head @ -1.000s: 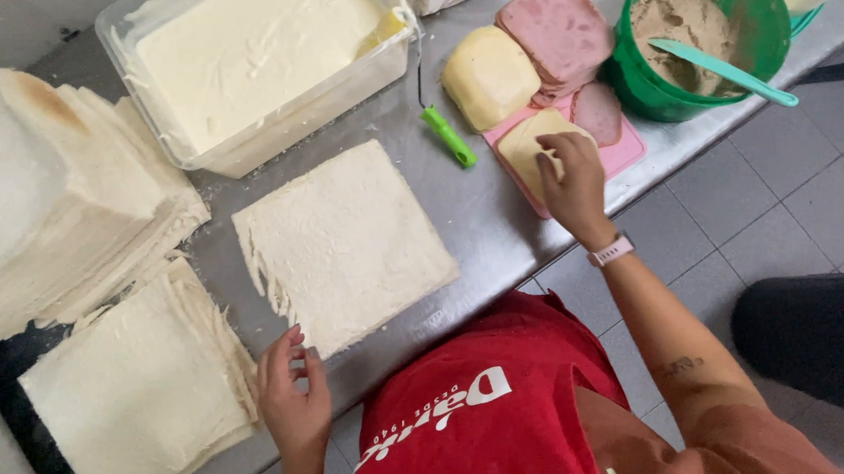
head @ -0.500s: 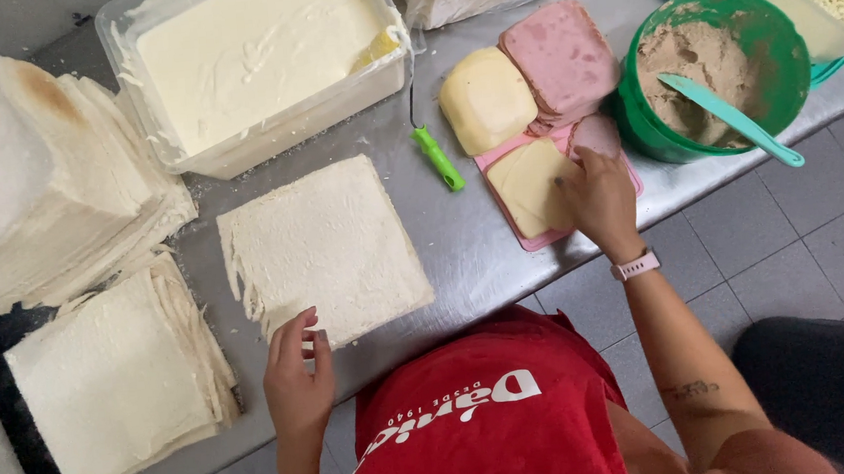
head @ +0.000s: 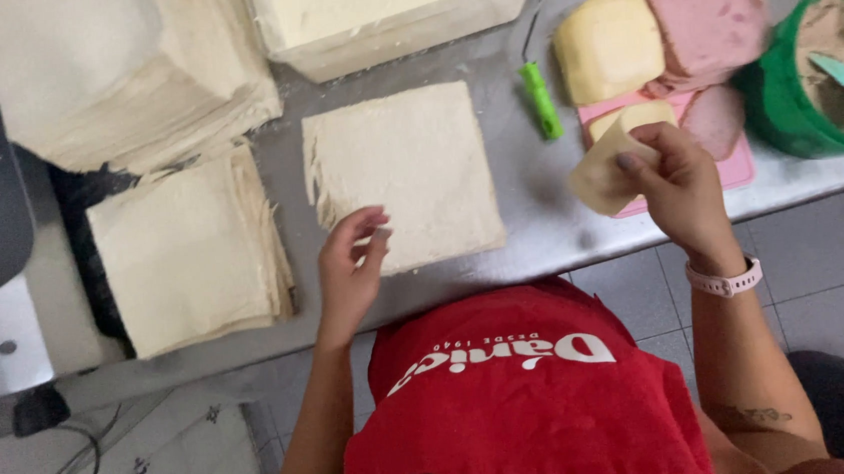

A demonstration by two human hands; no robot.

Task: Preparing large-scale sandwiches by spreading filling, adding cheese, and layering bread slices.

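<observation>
A square sheet of pale bread point(head: 405, 176) lies flat on the steel table point(head: 542, 228). My left hand point(head: 353, 273) hovers at its near left corner, fingers apart, holding nothing. My right hand point(head: 677, 185) pinches a thin yellow cheese slice point(head: 600, 175), lifted off a stack on a pink board point(head: 733, 167). A yellow cheese block point(head: 610, 44) and a pink ham block point(head: 707, 12) stand behind the board.
Stacks of bread sheets sit at the left point(head: 192, 250) and far left point(head: 118, 75). A clear tub of cream spread point(head: 394, 8) stands at the back. A green-handled tool point(head: 540, 99) lies beside the cheese. A green bowl of brown paste point(head: 820, 65) holds a teal spatula.
My right hand has lifted a cheese slice off the stack and moved it left toward the bread. My left hand has risen to the bread's near corner. The view has closed in.
</observation>
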